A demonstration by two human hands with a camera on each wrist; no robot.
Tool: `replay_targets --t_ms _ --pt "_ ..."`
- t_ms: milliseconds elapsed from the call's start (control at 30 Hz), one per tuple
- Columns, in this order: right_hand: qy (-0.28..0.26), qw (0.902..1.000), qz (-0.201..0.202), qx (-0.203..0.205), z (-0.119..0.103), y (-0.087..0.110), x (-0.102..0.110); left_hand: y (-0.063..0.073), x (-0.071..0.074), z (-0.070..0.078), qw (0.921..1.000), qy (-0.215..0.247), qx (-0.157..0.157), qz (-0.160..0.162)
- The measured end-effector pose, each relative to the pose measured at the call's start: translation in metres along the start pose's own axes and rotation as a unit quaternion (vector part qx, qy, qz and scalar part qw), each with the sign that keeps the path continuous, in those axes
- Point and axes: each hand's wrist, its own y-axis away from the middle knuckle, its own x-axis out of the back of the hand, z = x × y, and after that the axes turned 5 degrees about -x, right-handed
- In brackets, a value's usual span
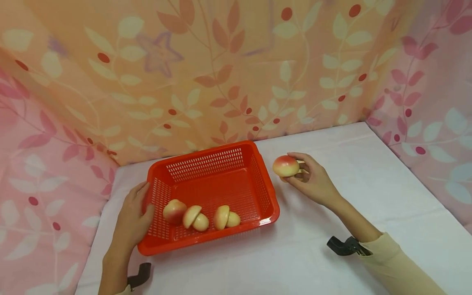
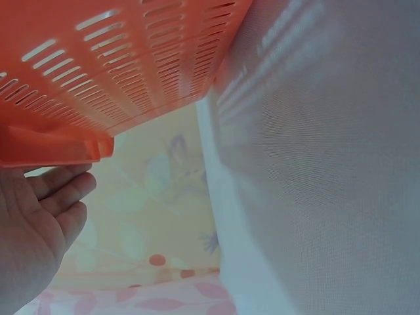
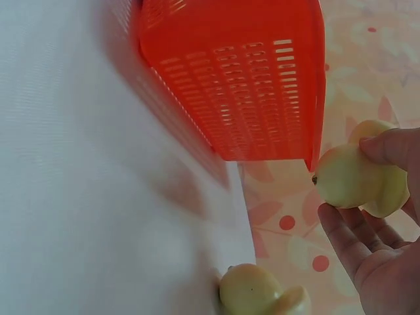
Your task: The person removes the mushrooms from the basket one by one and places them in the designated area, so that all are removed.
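Note:
My right hand (image 1: 313,180) holds a toy mushroom (image 1: 286,166) with a red-and-cream cap, just right of the red plastic basket (image 1: 206,241). In the right wrist view, thumb and fingers are on the pale mushroom (image 3: 348,176), its stem end facing the basket. Another mushroom (image 3: 249,290) lies on the table below that hand. At the basket's left side, my left hand (image 1: 130,219) grips the rim, thumb over it; the left wrist view shows the fingers (image 2: 65,190) against the rim's underside. Three mushrooms, one of them (image 1: 226,217), lie inside along the near side.
A white cloth (image 1: 295,262) covers the table under the basket. Floral curtains (image 1: 228,82) stand along the back and both sides. A black wrist mount (image 1: 343,246) sticks out by the right sleeve, another (image 1: 140,275) by the left.

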Motion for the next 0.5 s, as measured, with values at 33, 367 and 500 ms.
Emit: replay_targets --t_ms 33,367,500 --pt "0.0 1.0 0.001 0.001 0.0 0.0 0.001 0.0 0.0 0.0 1.0 0.0 0.003 -0.002" --pt "0.03 0.9994 0.017 0.004 0.011 0.006 0.007 -0.002 0.001 0.0 0.9997 -0.005 0.019 -0.016" --pt "0.049 0.9985 0.023 0.004 0.014 0.008 0.011 -0.002 0.001 0.001 0.9994 -0.004 0.024 -0.025"
